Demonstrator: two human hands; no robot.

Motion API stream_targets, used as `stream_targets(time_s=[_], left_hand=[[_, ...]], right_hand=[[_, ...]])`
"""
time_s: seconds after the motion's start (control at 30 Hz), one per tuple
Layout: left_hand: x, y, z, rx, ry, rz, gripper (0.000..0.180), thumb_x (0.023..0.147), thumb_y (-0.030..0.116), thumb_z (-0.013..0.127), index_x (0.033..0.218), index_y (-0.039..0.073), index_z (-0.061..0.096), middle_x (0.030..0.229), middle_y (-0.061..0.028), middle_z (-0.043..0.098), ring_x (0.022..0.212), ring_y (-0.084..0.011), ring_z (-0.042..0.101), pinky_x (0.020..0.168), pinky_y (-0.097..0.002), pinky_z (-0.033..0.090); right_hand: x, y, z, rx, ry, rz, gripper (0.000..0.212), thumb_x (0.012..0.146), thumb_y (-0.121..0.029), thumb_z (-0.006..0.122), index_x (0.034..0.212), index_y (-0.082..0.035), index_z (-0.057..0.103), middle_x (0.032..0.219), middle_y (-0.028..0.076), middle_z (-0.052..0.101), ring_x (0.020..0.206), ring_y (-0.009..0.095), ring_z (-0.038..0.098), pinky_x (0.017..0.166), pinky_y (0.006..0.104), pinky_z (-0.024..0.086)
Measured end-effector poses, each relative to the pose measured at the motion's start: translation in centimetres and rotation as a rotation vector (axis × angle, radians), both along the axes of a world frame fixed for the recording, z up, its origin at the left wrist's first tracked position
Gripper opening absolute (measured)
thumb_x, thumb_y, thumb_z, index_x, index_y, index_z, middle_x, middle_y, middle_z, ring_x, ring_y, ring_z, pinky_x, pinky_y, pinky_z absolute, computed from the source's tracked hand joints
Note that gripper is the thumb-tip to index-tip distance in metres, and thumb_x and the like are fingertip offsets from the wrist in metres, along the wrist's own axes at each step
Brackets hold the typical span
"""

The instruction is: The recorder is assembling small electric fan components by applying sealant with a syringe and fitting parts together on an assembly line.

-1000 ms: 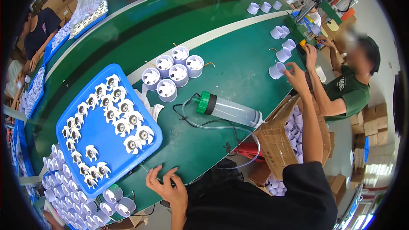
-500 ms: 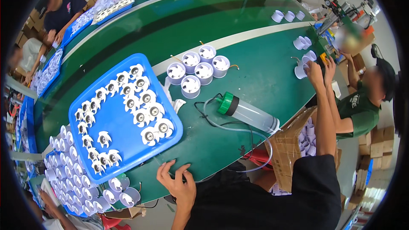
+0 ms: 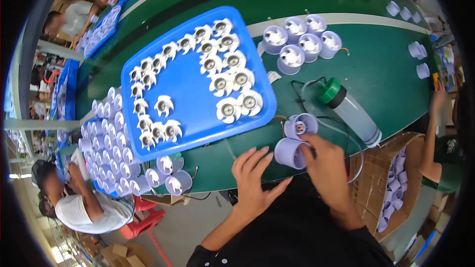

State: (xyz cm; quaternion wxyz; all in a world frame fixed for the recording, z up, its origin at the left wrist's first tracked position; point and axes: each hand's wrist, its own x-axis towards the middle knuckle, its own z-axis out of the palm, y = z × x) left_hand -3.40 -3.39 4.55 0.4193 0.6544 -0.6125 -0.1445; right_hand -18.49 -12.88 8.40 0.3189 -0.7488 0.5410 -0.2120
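Note:
My right hand point(image 3: 327, 170) grips a pale purple fan housing point(image 3: 288, 152) at the table's near edge, with the thumb and fingers at its rim. A second fan housing point(image 3: 308, 121) lies against it on the far side, with a coppery motor coil inside and a thin wire sticking out. Left of them, my left hand point(image 3: 255, 180) is open, fingers spread, close to the nearer housing without gripping it. White fan impellers point(image 3: 220, 84) with round metal centres lie in rows in a blue tray point(image 3: 185, 109) beyond my left hand.
Several housings with impellers fitted point(image 3: 291, 57) stand right of the tray. A clear cylinder with a green cap point(image 3: 354, 113) and hose lies on the green table. Many housings point(image 3: 106, 143) are packed at the left. A cardboard box point(image 3: 368, 188) of housings stands at the right.
My right hand has come back from the far right with two housings, now in front of me. My left hand has moved beside them. The view has swung left.

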Motion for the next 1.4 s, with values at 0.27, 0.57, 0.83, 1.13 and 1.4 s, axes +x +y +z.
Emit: stream_targets(time_s=[0.27,0.57,0.83,1.13,1.4], left_hand=[[1.7,0.3,-1.8,0.081,0.000,0.053,0.071,0.063,0.008,0.085,0.126,0.007,0.053,0.126,-0.0096,0.060,0.132,-0.0357,0.044,0.110,-0.0558,0.028],[2.6,-1.1,-2.4,0.104,0.030,0.163,0.064,0.066,0.014,0.086,0.122,0.008,0.055,0.119,-0.0075,0.061,0.130,-0.0346,0.043,0.115,-0.0578,0.019],[2.7,0.2,-4.6,-0.131,0.127,0.268,0.069,0.062,0.017,0.090,0.119,0.009,0.053,0.118,-0.0086,0.060,0.123,-0.0329,0.046,0.110,-0.0561,0.026],[3.3,0.1,-3.4,0.077,0.024,0.169,0.073,0.069,0.034,0.083,0.132,0.011,0.052,0.126,-0.0036,0.058,0.129,-0.0282,0.041,0.111,-0.0588,0.020],[3.4,0.0,-3.3,0.037,0.086,0.137,0.072,0.067,0.030,0.084,0.129,0.009,0.054,0.123,-0.0057,0.057,0.130,-0.0277,0.041,0.111,-0.0596,0.022]], right_hand=[[-0.6,-1.7,0.7,-0.018,-0.142,-0.035,0.016,0.089,-0.007,0.068,0.103,-0.001,0.068,0.077,0.009,0.066,0.062,0.015,0.061,0.058,0.0267,0.048],[-7.0,-8.5,-1.8,-0.236,0.310,-0.034,0.047,0.084,-0.020,0.073,0.124,0.002,0.058,0.107,0.019,0.063,0.101,0.036,0.059,0.088,0.0405,0.046],[-19.2,-11.7,-0.2,-0.562,0.194,-0.330,0.073,0.086,-0.034,0.072,0.140,0.004,0.043,0.138,0.020,0.047,0.121,0.029,0.052,0.104,0.0396,0.041],[-6.8,-11.6,6.8,-0.043,-0.959,0.283,0.086,0.065,-0.047,0.082,0.124,0.004,0.048,0.112,0.012,0.049,0.114,0.030,0.046,0.111,0.0491,0.029],[2.7,-8.9,4.7,0.446,-1.401,0.608,0.107,0.067,-0.050,0.086,0.139,0.005,0.029,0.110,0.006,0.046,0.109,0.025,0.044,0.117,0.0527,0.018]])
